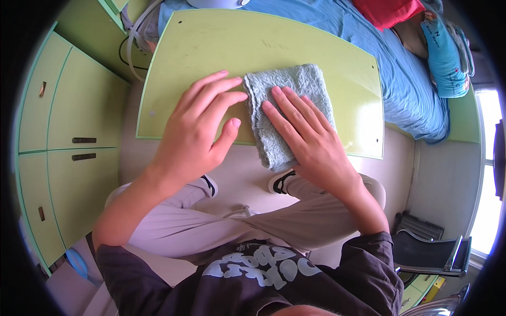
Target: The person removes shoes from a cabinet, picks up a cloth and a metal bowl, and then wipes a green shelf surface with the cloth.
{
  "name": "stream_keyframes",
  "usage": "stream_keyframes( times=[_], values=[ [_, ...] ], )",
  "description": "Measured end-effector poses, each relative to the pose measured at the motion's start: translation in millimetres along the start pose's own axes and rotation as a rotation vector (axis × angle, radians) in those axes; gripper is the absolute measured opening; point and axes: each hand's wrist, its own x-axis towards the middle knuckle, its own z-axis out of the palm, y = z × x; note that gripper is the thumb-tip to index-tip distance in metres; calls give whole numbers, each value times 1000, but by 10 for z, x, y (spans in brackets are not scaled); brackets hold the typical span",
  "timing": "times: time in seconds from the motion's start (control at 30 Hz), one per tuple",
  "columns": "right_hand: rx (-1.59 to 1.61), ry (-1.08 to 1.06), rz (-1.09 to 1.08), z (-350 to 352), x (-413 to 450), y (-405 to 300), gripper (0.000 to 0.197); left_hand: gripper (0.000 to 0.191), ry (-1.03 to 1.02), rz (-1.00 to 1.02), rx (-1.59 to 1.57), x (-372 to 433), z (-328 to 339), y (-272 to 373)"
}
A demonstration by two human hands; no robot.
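A folded grey-green fluffy towel (pixel 290 79) lies on the light green tabletop (pixel 205 43), its near corner hanging past the front edge. My right hand (pixel 312 130) rests flat on the towel, fingers extended and slightly apart, pressing no visible edge between them. Just left of the towel is my left hand (pixel 201 118), fingers spread and bent, thumb out, with nothing in it. Its fingertips come close to the towel's left folded side; whether they touch it I cannot tell.
Behind the table is a bed with a blue sheet (pixel 344 23), a red pillow (pixel 389 12) and a blue printed cushion (pixel 444 59). Green cabinets (pixel 85 106) stand at left. A black chair (pixel 429 252) is at lower right. My knees are below the table's front edge.
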Motion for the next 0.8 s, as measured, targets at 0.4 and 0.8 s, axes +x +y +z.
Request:
stream_keyframes(
  times=[0.4,0.8],
  values=[
    [197,-34,461,-211,-657,338,78,43,284,-448,8,-255,-346,-967],
    [-62,143,552,409,55,1543,69,70,152,-709,-705,-81,-188,-1118]
  ],
)
